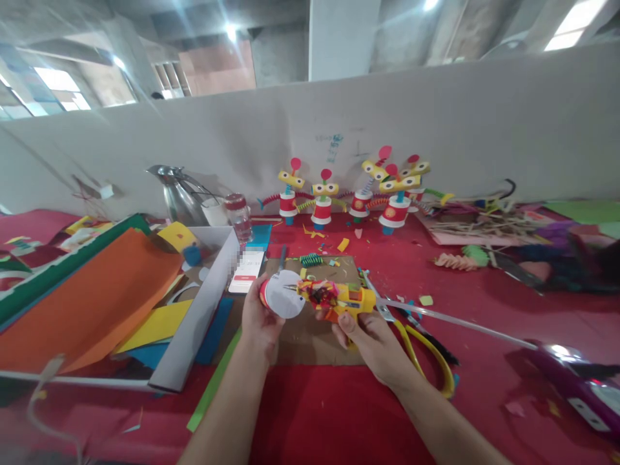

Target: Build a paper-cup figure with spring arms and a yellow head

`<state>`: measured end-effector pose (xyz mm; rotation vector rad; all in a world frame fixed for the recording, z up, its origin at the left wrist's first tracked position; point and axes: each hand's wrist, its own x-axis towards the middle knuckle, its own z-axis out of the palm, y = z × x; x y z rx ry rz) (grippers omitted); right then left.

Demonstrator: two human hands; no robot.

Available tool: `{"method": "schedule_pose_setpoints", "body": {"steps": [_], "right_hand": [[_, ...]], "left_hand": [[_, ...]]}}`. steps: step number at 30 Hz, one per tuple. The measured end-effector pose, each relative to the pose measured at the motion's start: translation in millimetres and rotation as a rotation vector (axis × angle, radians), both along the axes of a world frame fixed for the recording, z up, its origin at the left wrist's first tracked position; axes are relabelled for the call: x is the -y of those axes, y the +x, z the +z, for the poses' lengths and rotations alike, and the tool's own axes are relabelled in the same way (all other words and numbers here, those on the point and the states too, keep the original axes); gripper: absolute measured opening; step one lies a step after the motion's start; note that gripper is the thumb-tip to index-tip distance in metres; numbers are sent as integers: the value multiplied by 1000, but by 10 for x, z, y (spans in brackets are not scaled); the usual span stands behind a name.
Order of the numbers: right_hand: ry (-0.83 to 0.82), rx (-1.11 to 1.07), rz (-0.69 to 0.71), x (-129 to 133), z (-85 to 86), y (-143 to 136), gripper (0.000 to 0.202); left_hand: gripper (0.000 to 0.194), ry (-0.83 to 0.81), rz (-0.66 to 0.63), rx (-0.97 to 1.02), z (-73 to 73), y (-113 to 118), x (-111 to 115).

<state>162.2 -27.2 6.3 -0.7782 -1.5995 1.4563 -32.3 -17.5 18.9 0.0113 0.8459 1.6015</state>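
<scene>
A paper cup (285, 295) with a white disc on its end is in my left hand (261, 316), the disc turned toward the right. My right hand (363, 336) is closed around a yellow glue gun (357, 298), whose front is smeared with red and dark residue. The gun's nozzle meets or nearly meets the disc; exact contact is hard to tell. Both hands are above a brown cardboard sheet (310, 345). Yellow-handled scissors (438, 352) lie just right of my right hand. A green coiled paper strip (310, 259) rests behind the cup.
Several cup figures (322, 210) stand along the wall. On the left are a box (198, 316) of coloured paper, a phone (248, 271), a glass jar (239, 219) and a steel jug (179, 197). A purple device (576, 381) sits at the right, beside a clear stick.
</scene>
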Motion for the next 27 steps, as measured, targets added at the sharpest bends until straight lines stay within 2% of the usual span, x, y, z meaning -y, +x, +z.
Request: {"method": "schedule_pose_setpoints", "body": {"steps": [5,13,27], "right_hand": [[-9,32,-68,-32,-26,12,51],[32,132,-128,-42,-99,32,53],[27,149,-116,-7,-8,32,57]], "left_hand": [[19,-6,7,-25,4,5,-2],[10,-19,11,-9,17,44,3],[17,-43,-13,-42,12,65,-6]]}}
